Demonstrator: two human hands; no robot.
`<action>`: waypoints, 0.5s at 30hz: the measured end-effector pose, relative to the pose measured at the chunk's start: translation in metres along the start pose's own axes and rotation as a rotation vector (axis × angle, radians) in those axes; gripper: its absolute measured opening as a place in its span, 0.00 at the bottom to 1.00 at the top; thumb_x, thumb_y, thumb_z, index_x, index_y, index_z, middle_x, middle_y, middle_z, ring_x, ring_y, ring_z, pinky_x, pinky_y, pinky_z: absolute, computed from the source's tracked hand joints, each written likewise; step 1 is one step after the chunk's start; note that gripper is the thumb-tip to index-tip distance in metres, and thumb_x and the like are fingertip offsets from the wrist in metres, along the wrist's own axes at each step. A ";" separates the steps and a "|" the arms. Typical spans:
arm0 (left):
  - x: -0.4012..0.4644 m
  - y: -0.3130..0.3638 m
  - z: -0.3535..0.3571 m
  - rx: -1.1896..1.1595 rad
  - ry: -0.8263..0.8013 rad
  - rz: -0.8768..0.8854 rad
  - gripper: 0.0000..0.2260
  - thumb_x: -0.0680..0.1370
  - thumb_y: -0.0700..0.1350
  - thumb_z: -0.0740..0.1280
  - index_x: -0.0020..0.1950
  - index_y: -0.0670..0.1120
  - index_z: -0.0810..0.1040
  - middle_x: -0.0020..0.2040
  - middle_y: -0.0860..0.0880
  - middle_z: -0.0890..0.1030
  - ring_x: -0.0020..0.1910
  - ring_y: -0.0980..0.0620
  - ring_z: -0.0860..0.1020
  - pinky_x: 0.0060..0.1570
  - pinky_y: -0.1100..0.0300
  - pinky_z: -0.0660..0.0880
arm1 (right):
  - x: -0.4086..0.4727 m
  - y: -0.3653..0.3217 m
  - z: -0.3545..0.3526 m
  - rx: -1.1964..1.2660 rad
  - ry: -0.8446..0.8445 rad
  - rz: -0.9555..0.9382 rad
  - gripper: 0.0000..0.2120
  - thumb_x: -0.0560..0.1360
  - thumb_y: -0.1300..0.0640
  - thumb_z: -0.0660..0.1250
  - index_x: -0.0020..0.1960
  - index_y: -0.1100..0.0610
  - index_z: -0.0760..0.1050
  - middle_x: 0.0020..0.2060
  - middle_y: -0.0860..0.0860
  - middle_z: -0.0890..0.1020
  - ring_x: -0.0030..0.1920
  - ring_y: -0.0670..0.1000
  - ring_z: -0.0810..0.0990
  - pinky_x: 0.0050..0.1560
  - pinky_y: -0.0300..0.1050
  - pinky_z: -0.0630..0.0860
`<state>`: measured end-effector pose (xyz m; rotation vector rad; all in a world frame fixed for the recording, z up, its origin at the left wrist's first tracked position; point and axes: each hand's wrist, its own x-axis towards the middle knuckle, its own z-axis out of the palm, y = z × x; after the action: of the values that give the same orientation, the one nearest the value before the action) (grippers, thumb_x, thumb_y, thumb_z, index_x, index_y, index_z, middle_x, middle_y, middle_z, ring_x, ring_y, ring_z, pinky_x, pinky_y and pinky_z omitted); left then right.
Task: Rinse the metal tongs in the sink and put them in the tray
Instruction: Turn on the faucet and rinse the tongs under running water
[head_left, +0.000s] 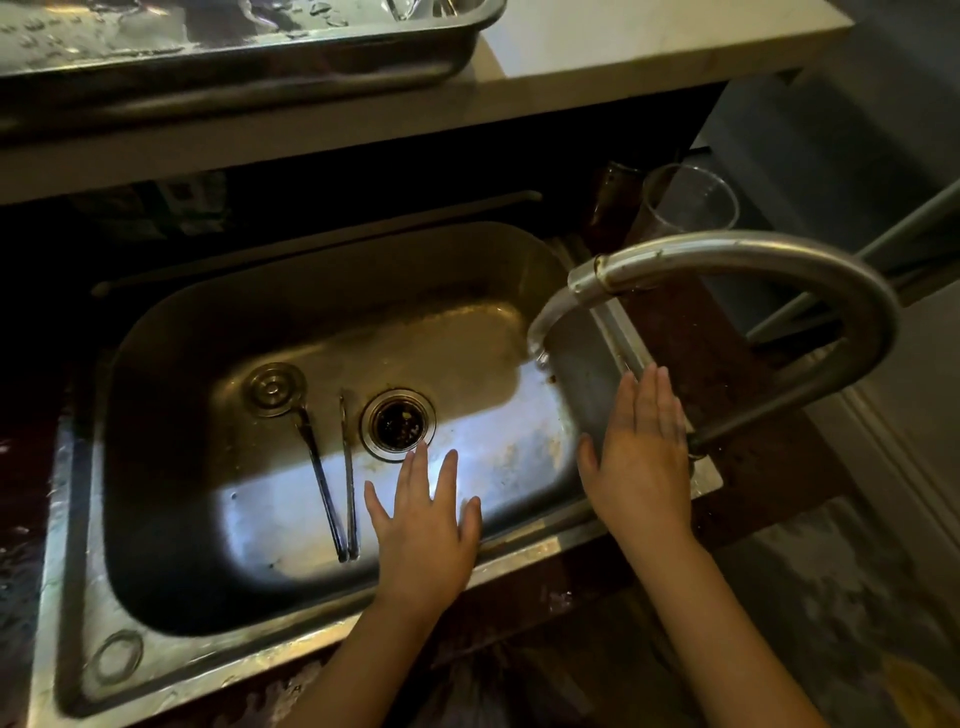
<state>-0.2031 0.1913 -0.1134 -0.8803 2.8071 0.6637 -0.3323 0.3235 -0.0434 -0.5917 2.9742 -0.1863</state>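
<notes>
Tongs: we find the metal tongs (340, 478) lying on the sink (311, 291) floor, left of the drain (397, 424).
Hands: left hand (423, 525) and right hand (641, 457) flat, fingers spread, empty.
Faucet: faucet (727, 270) apparently running.
Advice: we recommend pinching both arms near the hinge, then holding them under the spout.
Tray: steel tray (260, 67) on the counter above.

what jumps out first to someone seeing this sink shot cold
Two bare, open hands hover over a steel sink: the left hand above the basin near the drain, the right hand at the sink's right edge by the curved faucet. The metal tongs lie untouched on the basin floor, left of the drain. A wet metal tray sits on the counter above.
</notes>
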 end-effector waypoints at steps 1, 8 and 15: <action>0.000 0.000 0.000 -0.002 0.001 -0.002 0.25 0.78 0.58 0.49 0.74 0.55 0.52 0.78 0.47 0.52 0.76 0.50 0.50 0.71 0.40 0.38 | 0.000 0.000 0.000 0.005 0.003 -0.003 0.35 0.77 0.49 0.57 0.74 0.65 0.45 0.76 0.63 0.47 0.76 0.58 0.42 0.74 0.49 0.39; 0.001 0.000 0.001 0.008 0.000 -0.025 0.25 0.78 0.58 0.50 0.74 0.55 0.52 0.78 0.48 0.53 0.76 0.50 0.52 0.72 0.42 0.39 | -0.006 -0.004 -0.002 0.006 0.035 -0.040 0.30 0.74 0.51 0.63 0.72 0.59 0.59 0.75 0.63 0.54 0.76 0.59 0.47 0.73 0.56 0.44; 0.016 -0.034 -0.012 -0.243 -0.033 0.030 0.22 0.77 0.52 0.59 0.71 0.51 0.63 0.71 0.49 0.70 0.68 0.51 0.68 0.66 0.57 0.64 | 0.000 -0.076 0.035 0.229 -0.248 -0.312 0.13 0.74 0.52 0.63 0.57 0.53 0.76 0.55 0.52 0.79 0.55 0.53 0.77 0.52 0.47 0.73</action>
<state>-0.1970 0.1534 -0.1194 -0.8565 2.7546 1.0313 -0.2993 0.2507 -0.0670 -0.9652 2.5636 -0.4363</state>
